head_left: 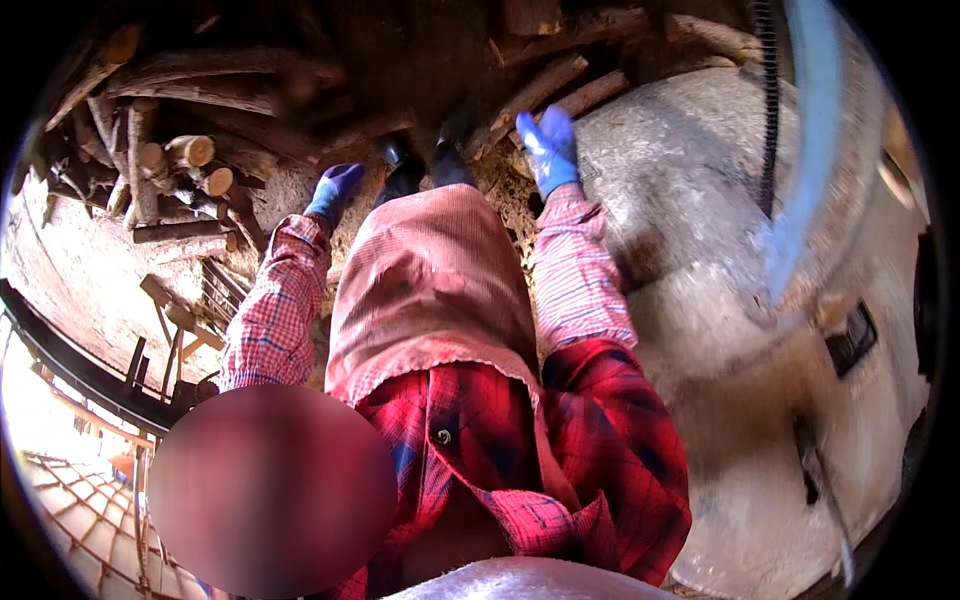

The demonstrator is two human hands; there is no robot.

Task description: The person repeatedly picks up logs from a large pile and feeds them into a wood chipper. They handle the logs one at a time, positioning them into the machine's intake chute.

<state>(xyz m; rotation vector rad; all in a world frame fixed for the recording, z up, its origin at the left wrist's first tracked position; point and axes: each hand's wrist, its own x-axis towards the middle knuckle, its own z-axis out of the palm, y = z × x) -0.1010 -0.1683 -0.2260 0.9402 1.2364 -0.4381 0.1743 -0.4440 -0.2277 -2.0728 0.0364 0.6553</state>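
Note:
My left hand (337,190), in a blue glove, hangs left of my pink apron (430,270). Its fingers look loosely extended, and nothing shows in them. To the right of the apron, my right hand (550,150), also blue-gloved, has thumb and fingers apart and holds nothing visible. Just beyond it lie split logs (590,93), close to a rounded, pale clay-like structure (690,150). Dark shoes (393,152) show past the apron's hem. Both forearms wear checked sleeves.
Piled logs (195,150) lie far left, with more wood along the back. A wooden stand (175,315) is at left. The structure's wall has a small dark opening (850,338). A black coiled cord (768,110) and a blurred blue band (812,150) hang at right.

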